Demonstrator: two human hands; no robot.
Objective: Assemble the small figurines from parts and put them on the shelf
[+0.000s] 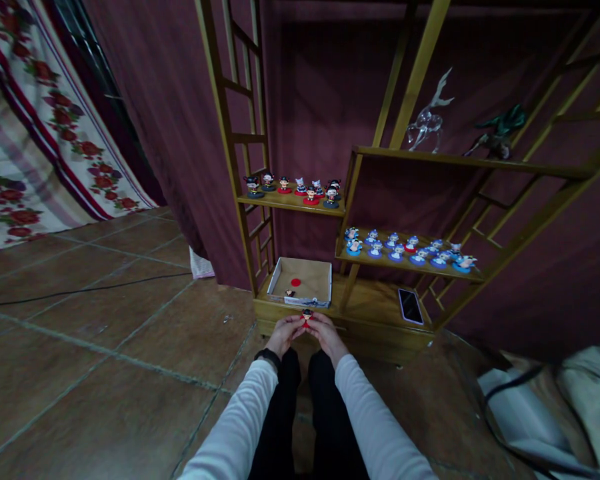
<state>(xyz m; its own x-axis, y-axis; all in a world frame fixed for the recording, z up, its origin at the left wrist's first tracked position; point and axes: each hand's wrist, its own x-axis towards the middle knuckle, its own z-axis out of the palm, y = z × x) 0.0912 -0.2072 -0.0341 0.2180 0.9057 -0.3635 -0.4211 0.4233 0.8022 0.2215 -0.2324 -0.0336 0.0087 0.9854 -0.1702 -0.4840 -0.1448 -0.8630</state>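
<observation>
Between my two hands, in front of the cabinet, is a small red figurine [307, 317] with a black-haired head. My left hand [286, 333] pinches it from the left, and my right hand [326, 331] pinches it from the right. Just beyond my hands an open cardboard box [312, 273] rests on the cabinet's low top. Inside that box lie a red disc [295, 283] and a small dark-headed figurine piece [289, 293] near the front wall.
Several red and black figurines [311, 195] stand on the left shelf [280, 201]. Blue figurines [396, 253] fill the lower right shelf. A glass deer [427, 123] and a dark green ornament [500, 133] stand above. A phone [411, 306] lies on the cabinet at right.
</observation>
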